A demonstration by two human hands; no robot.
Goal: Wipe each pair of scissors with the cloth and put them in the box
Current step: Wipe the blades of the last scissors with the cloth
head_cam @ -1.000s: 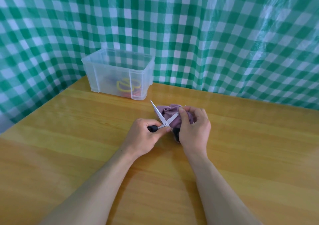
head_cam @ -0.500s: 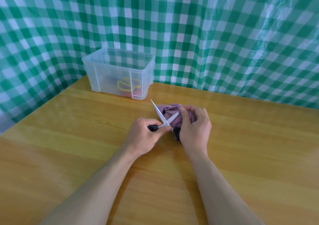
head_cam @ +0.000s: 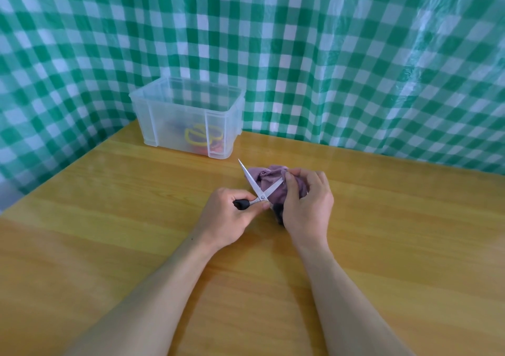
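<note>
On the counter (head_cam: 109, 219), near its far left edge, the clear box (head_cam: 175, 115) holds yellow-handled scissors (head_cam: 196, 137). Little has changed over the last second, so wiping continues and boxing waits. The left hand (head_cam: 232, 216) curls round a black handle of the open scissors (head_cam: 254, 186); the right hand (head_cam: 308, 205) pinches the purple cloth (head_cam: 266, 176) over one blade, near the box.

A wooden table (head_cam: 109, 246) stands against a glossy, perhaps plastic, green-and-white checked curtain (head_cam: 328, 55).
</note>
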